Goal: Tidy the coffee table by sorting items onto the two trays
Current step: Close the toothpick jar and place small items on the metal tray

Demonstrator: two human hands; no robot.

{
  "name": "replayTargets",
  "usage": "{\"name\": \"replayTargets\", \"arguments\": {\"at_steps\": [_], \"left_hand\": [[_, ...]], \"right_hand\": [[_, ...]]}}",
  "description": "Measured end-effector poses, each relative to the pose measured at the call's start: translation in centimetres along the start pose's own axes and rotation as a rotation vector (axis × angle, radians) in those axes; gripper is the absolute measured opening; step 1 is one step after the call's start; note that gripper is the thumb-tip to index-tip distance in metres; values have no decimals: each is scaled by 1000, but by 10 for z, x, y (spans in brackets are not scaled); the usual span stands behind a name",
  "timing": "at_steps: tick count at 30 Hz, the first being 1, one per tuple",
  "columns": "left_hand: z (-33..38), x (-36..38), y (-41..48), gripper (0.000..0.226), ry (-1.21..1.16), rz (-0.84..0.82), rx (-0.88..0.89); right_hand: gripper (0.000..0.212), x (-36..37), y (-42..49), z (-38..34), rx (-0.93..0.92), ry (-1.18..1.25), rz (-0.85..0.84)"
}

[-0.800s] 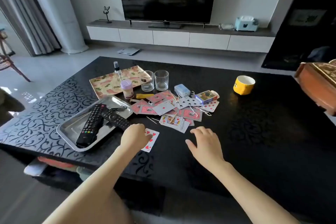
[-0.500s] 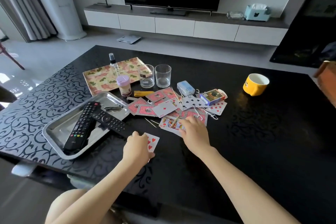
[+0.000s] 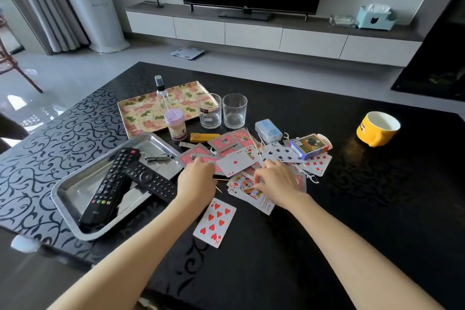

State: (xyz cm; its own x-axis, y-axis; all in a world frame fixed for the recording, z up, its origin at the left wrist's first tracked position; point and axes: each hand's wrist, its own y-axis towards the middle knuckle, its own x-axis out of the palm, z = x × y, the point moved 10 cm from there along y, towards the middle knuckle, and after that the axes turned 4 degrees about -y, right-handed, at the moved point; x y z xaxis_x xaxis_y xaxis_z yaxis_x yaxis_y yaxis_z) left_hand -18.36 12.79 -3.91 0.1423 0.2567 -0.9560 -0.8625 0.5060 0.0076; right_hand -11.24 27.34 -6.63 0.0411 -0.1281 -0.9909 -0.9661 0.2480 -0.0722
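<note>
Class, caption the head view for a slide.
Left hand and right hand reach into scattered playing cards on a black coffee table beside a silver metal tray holding two black remotes.

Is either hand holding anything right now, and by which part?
Cannot tell. The left hand lies on the red-backed cards, the right hand on the face-up cards; any grip is hidden.

black coffee table (image 3: 327, 209) | steel tray (image 3: 75, 191) | floral tray (image 3: 141, 111) | scattered cards (image 3: 234, 162) | yellow mug (image 3: 377, 128)
</note>
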Motion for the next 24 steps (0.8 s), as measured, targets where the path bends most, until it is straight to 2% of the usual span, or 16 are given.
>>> {"name": "replayTargets", "arguments": {"at_steps": [3,7,9,11,13,17,19,21,24], "left_hand": [[-24,-25,29,30,-127,181,-146],[-83,-55,65,65,-427,418,-431],[-103,-56,85,80,-526,425,-491],[-113,-49,104,86,-585,362,-512],[-119,-42,119,80,-623,325,-495],[-114,-71,125,56,-563,416,-388],[-97,-91,115,54,-542,437,-281],[-70,-95,94,58,-579,348,-154],[-23,-71,41,52,-660,161,-2]], "right_hand": [[17,4,0,8,7,0,-45],[15,6,11,1,-21,30,-57],[16,7,13,-4,-39,36,-54],[16,8,15,-5,-47,54,-39],[15,6,18,-5,-56,65,-23],[15,-3,26,-4,-57,82,28],[15,-6,29,-3,-47,99,58],[15,-9,29,-6,-63,83,93],[18,-15,27,-8,-112,38,184]]}}
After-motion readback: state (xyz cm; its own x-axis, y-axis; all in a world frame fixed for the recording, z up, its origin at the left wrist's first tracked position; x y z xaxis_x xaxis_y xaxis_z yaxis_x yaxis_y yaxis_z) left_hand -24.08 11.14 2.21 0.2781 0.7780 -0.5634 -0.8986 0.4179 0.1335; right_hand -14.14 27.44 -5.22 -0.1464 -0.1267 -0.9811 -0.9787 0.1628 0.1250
